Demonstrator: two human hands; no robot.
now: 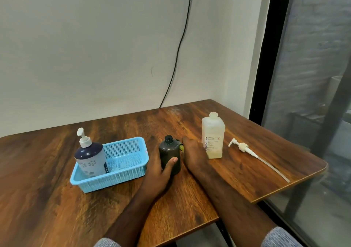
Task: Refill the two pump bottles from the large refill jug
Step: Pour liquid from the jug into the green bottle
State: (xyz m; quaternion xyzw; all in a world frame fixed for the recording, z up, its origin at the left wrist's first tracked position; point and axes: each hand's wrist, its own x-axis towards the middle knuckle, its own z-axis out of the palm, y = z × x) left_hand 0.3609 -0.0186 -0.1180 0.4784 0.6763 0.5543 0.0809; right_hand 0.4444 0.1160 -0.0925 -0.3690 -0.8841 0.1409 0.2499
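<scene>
Head view: left hand [163,168] grips dark bottle [169,154]; right hand's [193,154] fingers hidden, grip unclear.

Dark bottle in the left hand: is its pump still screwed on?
No, the dark bottle held by the left hand has an open neck; a loose pump lies on the table.

- Basket [133,168]: light blue, perforated mesh.
- Pump bottle [90,158]: navy top, pale lower half with flower cut-outs, white pump.
- Open bottle [169,154]: dark brown.
- Jug [213,136]: translucent cream.
- Surface [57,199]: reddish-brown wood grain.
</scene>
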